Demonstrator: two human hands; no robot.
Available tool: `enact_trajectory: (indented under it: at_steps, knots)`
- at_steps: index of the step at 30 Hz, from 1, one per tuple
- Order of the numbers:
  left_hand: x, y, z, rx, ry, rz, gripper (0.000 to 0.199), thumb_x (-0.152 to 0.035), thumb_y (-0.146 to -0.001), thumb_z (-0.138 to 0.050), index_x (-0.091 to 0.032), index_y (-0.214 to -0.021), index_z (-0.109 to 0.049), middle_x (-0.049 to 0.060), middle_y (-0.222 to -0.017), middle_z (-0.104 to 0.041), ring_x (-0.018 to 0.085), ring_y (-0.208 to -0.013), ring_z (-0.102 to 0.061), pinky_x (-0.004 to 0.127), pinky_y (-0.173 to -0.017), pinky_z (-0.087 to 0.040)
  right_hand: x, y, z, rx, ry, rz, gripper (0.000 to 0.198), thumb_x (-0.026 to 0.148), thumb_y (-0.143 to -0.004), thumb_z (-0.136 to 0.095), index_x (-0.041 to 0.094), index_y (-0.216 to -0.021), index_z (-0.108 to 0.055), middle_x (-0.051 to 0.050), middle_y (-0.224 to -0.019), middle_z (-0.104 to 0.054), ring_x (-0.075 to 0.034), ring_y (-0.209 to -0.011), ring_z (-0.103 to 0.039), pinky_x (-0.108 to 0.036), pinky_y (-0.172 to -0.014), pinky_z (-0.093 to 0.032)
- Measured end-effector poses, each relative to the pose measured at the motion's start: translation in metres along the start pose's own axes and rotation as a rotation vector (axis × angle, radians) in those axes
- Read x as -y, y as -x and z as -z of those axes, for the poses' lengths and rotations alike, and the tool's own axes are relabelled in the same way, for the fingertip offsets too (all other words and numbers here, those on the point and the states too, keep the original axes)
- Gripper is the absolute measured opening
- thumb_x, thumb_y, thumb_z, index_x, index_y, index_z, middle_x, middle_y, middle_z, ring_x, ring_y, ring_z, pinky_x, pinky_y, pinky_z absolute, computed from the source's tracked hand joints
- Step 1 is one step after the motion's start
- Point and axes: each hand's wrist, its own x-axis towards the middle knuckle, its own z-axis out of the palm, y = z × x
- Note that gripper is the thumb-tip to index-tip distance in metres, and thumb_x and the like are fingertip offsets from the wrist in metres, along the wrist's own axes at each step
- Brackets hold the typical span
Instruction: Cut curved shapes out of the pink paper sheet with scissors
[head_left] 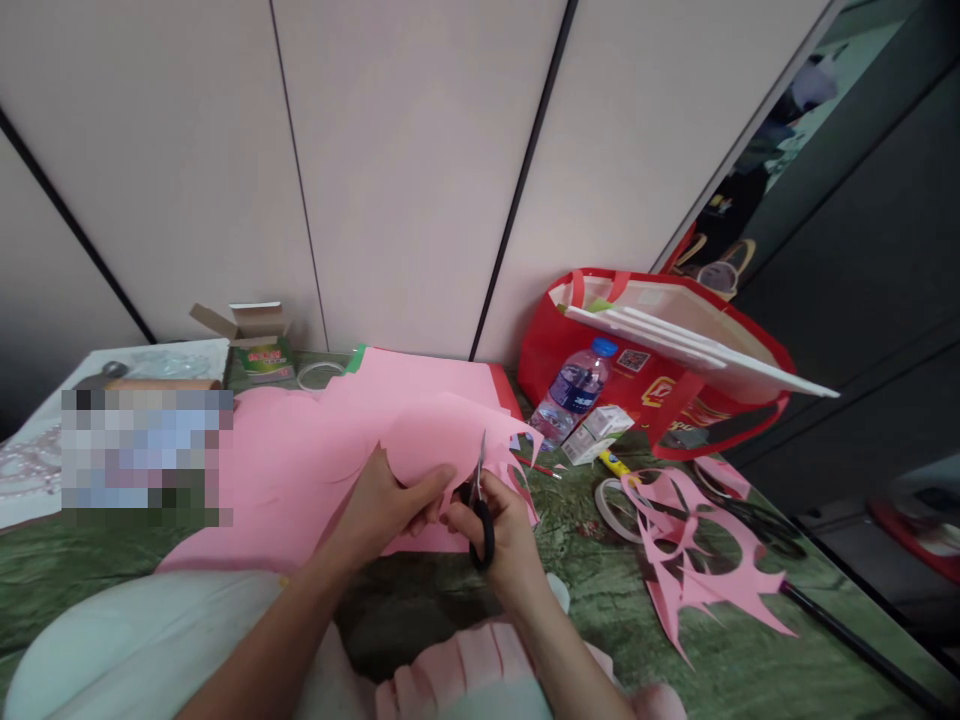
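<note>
My left hand (pixel 394 505) pinches the near edge of a pink paper sheet (pixel 442 435), thumb on top. In my right hand (pixel 499 525) is a pair of black-handled scissors (pixel 482 525), fingers in the loops and blades pointing away from me. The blades are at the right part of the sheet, close to my left thumb. Jagged cut edges run along the sheet's right side. Beneath and to the left lie more pink paper pieces (pixel 285 450) with curved outlines. Whether the scissor blades are parted is hard to make out.
Right of the paper stand a water bottle (pixel 574 395), a small white box (pixel 598 433) and a red bag (pixel 547 320) with white boards on it. Pink scraps (pixel 720 560) lie by a tape roll (pixel 619 510). An opened carton (pixel 262 350) stands back left.
</note>
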Motion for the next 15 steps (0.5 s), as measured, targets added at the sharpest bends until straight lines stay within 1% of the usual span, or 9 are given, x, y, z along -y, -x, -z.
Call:
enact_trajectory:
  at_steps: [4, 10, 15]
  knots:
    - [0.0009, 0.0002, -0.0001, 0.012, 0.020, 0.006, 0.038, -0.034, -0.076, -0.061, -0.014, -0.045, -0.052, -0.004, -0.037, -0.047, 0.005, -0.029, -0.037, 0.017, -0.030, -0.031, 0.0045, 0.0007, -0.0009, 0.009, 0.038, 0.028, 0.031, 0.037, -0.060, -0.077, 0.018, -0.061, -0.052, 0.006, -0.051, -0.049, -0.010, -0.048, -0.043, -0.022, -0.047, -0.033]
    - [0.0038, -0.0001, 0.0014, 0.012, 0.016, 0.006, 0.039, -0.037, -0.077, -0.061, -0.014, -0.046, -0.053, -0.003, -0.037, -0.048, 0.005, -0.030, -0.038, 0.017, -0.031, -0.031, 0.0029, 0.0008, 0.0007, -0.014, 0.111, 0.036, 0.031, 0.038, -0.061, -0.076, 0.019, -0.060, -0.052, 0.007, -0.049, -0.042, -0.009, -0.045, -0.039, -0.022, -0.044, -0.030]
    - [0.0041, -0.0001, 0.0023, 0.006, -0.012, -0.004, 0.041, -0.037, -0.077, -0.060, -0.014, -0.044, -0.052, -0.003, -0.037, -0.047, 0.005, -0.031, -0.038, 0.018, -0.032, -0.031, 0.0022, 0.0008, 0.0008, -0.024, 0.087, 0.008, 0.029, 0.037, -0.058, -0.077, 0.018, -0.061, -0.055, 0.008, -0.048, -0.042, -0.008, -0.042, -0.038, -0.021, -0.041, -0.033]
